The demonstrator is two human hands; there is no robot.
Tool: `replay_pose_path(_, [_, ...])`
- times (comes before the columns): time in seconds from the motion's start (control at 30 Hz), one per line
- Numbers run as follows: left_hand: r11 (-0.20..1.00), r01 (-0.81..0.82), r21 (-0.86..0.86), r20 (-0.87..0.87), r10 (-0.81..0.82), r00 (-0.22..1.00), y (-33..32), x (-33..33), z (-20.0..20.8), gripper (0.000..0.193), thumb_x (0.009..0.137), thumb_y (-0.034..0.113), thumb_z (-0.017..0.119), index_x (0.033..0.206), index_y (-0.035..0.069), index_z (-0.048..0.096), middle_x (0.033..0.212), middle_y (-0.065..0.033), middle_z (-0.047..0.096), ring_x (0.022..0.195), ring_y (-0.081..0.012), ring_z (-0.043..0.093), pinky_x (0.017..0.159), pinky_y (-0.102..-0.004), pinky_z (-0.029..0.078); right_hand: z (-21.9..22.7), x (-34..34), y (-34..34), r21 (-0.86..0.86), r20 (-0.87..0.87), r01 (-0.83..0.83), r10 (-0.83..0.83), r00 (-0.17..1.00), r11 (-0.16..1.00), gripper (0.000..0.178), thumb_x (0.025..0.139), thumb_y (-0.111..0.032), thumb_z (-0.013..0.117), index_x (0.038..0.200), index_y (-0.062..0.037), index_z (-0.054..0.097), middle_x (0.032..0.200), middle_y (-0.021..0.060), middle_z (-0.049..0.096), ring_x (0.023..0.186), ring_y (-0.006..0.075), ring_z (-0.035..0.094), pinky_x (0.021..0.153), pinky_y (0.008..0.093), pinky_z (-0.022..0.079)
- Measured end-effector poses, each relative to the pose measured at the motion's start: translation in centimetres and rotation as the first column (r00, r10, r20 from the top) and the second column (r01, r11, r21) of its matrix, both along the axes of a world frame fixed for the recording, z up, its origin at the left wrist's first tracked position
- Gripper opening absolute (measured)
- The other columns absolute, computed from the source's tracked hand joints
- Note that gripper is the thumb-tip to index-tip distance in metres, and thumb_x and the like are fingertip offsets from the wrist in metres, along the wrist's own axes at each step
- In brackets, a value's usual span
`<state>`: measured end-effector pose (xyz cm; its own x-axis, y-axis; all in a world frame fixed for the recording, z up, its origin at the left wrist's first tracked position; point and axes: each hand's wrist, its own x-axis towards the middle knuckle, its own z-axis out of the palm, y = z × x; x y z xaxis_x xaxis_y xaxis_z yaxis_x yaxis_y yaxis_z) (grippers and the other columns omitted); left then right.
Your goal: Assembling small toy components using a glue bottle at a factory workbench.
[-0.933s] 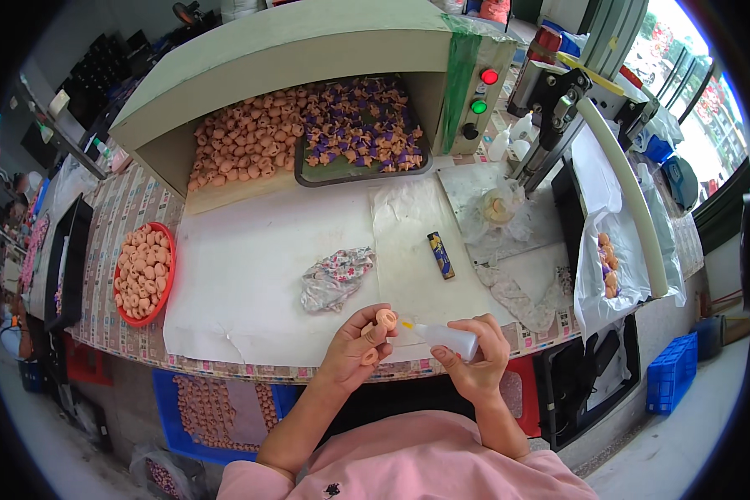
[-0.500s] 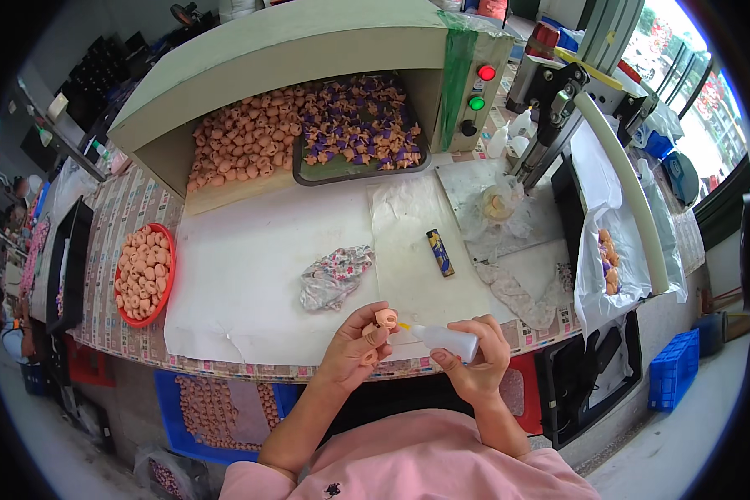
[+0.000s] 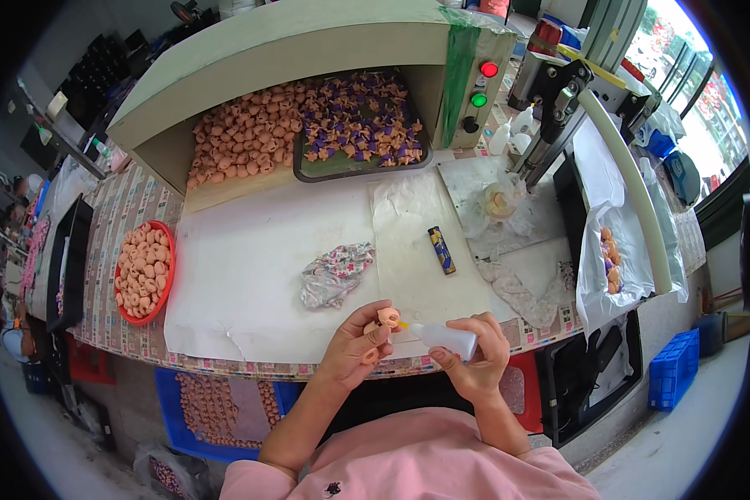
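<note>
Holding a small peach-coloured piece point(image 3: 388, 317) pinched in the left hand point(image 3: 357, 348), fingers curled tight round it, just over the near edge of the worktop point(image 3: 250, 275). Right hand point(image 3: 473, 358) is wrapped around a small white squeeze bottle point(image 3: 440, 336), w/ its yellow nozzle tip touching the piece. Both hands sit close together, approx. at the middle of the front edge.

Other stuff on the white sheet: crumpled patterned wrapper point(image 3: 335, 275) just beyond the left hand, a lighter point(image 3: 442, 250) a bit further back, towards the right. Red bowl point(image 3: 145, 271) full of similar peach pieces sits well off to the left. At the back, under a green hood, a pile of peach pieces point(image 3: 242, 137) next to a dark tray point(image 3: 360, 129) of purple & peach ones. Clear bag point(image 3: 612, 258) w/ more pieces on the right.
</note>
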<state>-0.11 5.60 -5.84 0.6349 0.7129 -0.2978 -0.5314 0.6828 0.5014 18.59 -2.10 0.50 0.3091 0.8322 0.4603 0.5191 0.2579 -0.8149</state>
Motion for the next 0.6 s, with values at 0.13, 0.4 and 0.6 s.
replay_pose_path(0.13, [1.0,0.012,-0.005,-0.009,-0.012,1.0,0.04,-0.02,0.02,0.042,0.087,0.005,0.066,0.127,0.008,0.054,0.113,-0.004,0.061,0.099,-0.0143,0.062,0.068,-0.0237,0.055,0.2,0.04,-0.07,-0.021,0.004,-0.009,0.009,1.0,1.0,0.038,0.065,-0.02,0.086,0.091,-0.0019,0.065,0.078,0.0071,0.06,0.068,0.0181,0.055,0.059,0.0282,0.042])
replay_pose_path(0.4, [1.0,0.023,0.002,-0.007,-0.023,1.0,-0.08,-0.01,0.06,0.042,0.087,0.005,0.066,0.127,0.011,0.055,0.116,-0.0043,0.061,0.1,-0.0137,0.061,0.067,-0.0225,0.056,0.53,0.6,-0.35,0.015,0.028,-0.003,0.003,1.0,1.0,0.036,0.064,-0.014,0.086,0.093,-0.0045,0.067,0.074,0.0086,0.06,0.062,0.0198,0.057,0.055,0.0298,0.044])
replay_pose_path(0.6, [1.0,0.019,0.007,0.009,-0.019,1.0,-0.15,0.2,0.13,0.041,0.087,0.002,0.064,0.126,0.012,0.056,0.117,-0.0042,0.061,0.1,-0.0133,0.062,0.067,-0.0226,0.057,0.43,0.87,-0.49,0.009,0.045,-0.019,0.019,0.999,1.0,0.036,0.064,-0.014,0.086,0.093,-0.0044,0.067,0.074,0.0089,0.06,0.063,0.0201,0.057,0.055,0.0292,0.044])
